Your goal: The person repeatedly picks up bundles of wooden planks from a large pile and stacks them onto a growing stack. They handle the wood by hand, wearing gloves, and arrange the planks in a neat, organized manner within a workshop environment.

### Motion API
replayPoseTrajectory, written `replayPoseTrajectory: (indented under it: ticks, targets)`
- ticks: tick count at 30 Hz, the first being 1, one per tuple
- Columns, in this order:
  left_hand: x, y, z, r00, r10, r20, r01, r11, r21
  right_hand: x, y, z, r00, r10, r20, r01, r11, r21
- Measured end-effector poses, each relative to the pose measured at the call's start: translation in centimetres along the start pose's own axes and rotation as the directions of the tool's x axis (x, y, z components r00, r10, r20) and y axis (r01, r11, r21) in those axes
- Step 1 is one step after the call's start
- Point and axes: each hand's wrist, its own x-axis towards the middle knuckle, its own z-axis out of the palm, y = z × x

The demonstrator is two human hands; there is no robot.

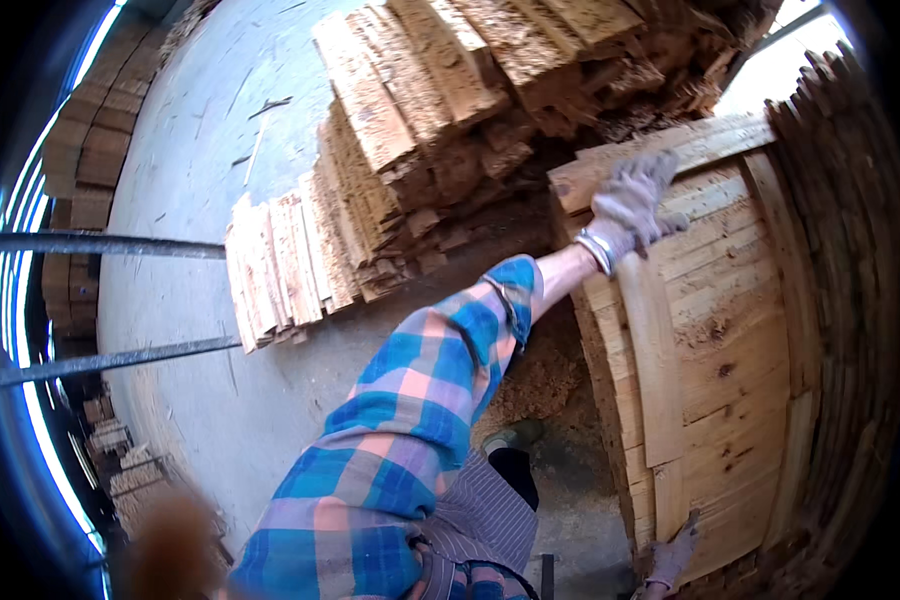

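Note:
My left hand (631, 203), in a pale, dirt-stained work glove, reaches to the far end of a waist-high stack of sawn boards (720, 375). Its fingers are spread over a crosswise plank (715, 143) on that end, with the thumb apart. A narrow lengthwise strip of wood (652, 370) starts just below its wrist and runs along the stack's left side. At the near end of the stack, low in the picture, my right hand (672, 558) is gloved too. It rests by the boards with a finger stretched out; the rest of it is partly cut off.
Piled rough planks (410, 90) stand on the concrete floor (185, 160) beyond my arm. Dark stacked timber (850, 260) borders the right side. Two metal bars (120, 360) jut in from the left. Sawdust (542, 385) lies heaped beside the stack, near my foot.

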Motion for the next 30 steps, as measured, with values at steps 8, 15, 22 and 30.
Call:
replayPoseTrajectory:
  ticks: [8,15,22,30]
  targets:
    - [-35.7,1.1,-21.6,0.476,-0.852,0.219,0.875,0.484,-0.017,1.6,6.5,1.1,0.850,-0.501,-0.159,0.385,0.799,-0.462]
    - [-58.9,-6.5,-38.4,-0.072,-0.984,-0.165,0.997,-0.074,0.005,-0.7,-11.1,2.1,0.929,-0.349,0.121,0.351,0.936,0.006]
    - [-74.5,-19.8,-45.8,-0.332,-0.905,-0.267,0.927,-0.261,-0.269,-17.7,-44.5,20.5,0.600,-0.692,0.401,0.780,0.619,-0.098]
    - [-77.9,-32.4,-55.5,-0.486,-0.864,-0.135,0.662,-0.262,-0.702,-28.4,-75.3,45.0,0.228,-0.860,0.456,0.787,0.439,0.434]
